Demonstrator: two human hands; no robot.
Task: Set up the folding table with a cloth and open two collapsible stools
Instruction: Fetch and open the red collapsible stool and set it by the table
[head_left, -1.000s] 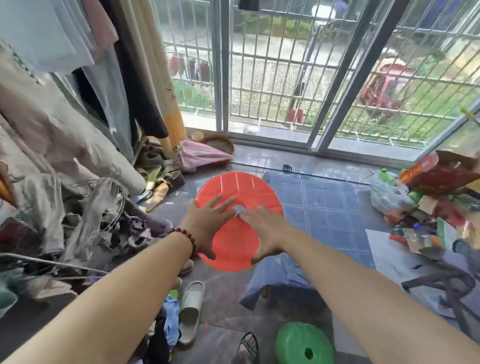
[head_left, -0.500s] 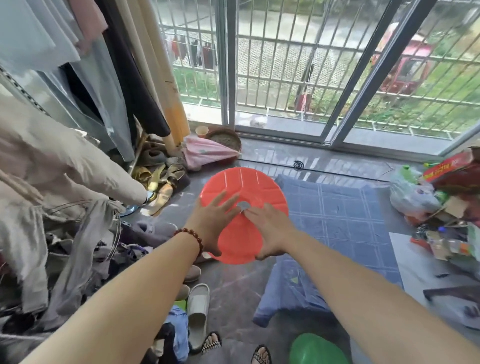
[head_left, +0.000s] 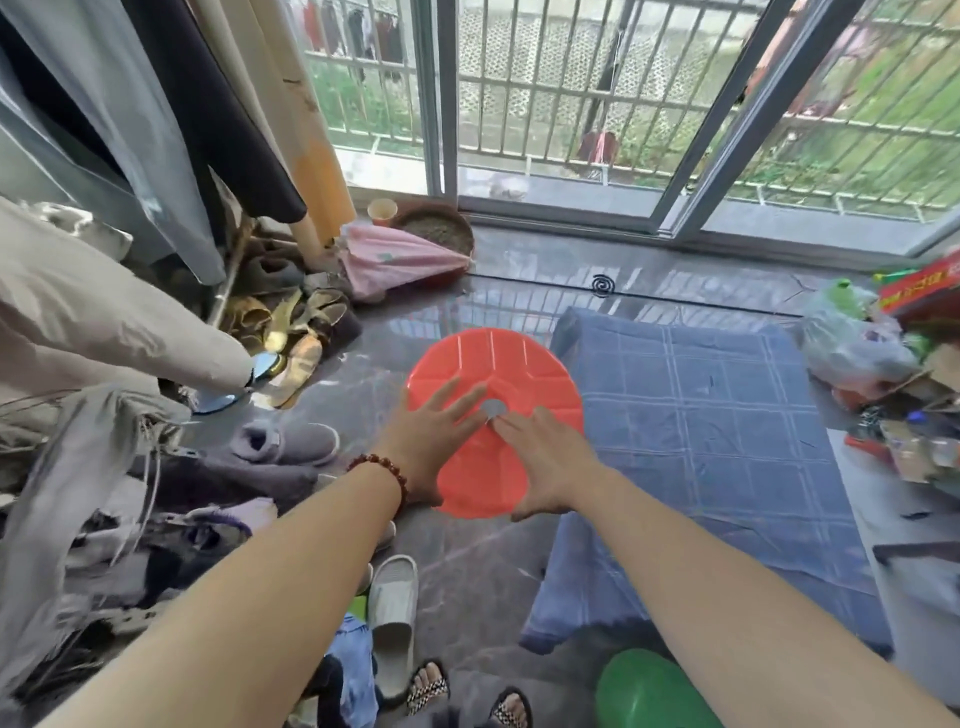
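Both hands on the red stool, held out in front above the floor. Left hand is spread wide, palm flat on the near-left face, thumb apparently hooked round the lower rim. Right hand also flat and open, fingers pointing at the centre hole, thumb at the bottom edge. So it's a palm-and-thumb pinch on the rim, not a closed fist. Stool is collapsed to a flat disc, tilted face-up toward the camera; can't see the underside. My read: thin moulded plastic, light, stiff across the ribs but the nested rings should slide if pulled apart. Glossy surface, likely slick under flat palms. Better to grip opposite rim edges, or hook fingers into the centre hole, then pull top from base along the axis. Off-axis pull will probably jam the rings. Not fragile, drop risk is low. Just right of it, the counter already carries the blue cloth, cloth hanging over the near edge. Green stool sits at bottom right, near the feet, untouched.
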